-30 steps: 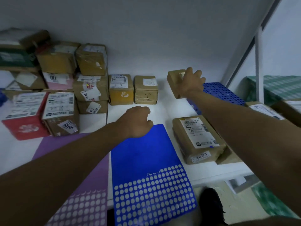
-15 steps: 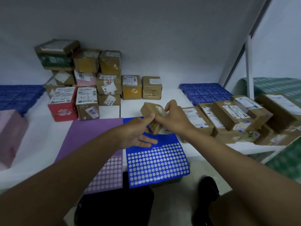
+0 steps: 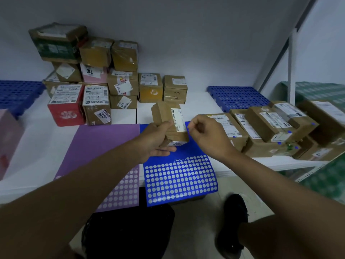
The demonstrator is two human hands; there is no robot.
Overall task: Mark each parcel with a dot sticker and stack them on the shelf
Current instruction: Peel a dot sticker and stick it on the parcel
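Parcel (image 3: 169,121) sat tilted in my left hand (image 3: 155,142), gripped from below and held over the blue sticker sheet (image 3: 180,177) on the surface; my right hand (image 3: 206,135) hung just beside its label, fingers curled, whether pinching a dot I could not tell. I judged this the marking step. Next I needed a dot pressed on, then the parcel stacked with the others (image 3: 119,85).

I'm in a parcel sorting room: labelled cartons (image 3: 97,75) stacked at eleven o'clock, more (image 3: 270,128) at two (blue-dotted ones), sticker sheets (image 3: 179,176) on my white surface (image 3: 41,143), blue pallets (image 3: 239,98).
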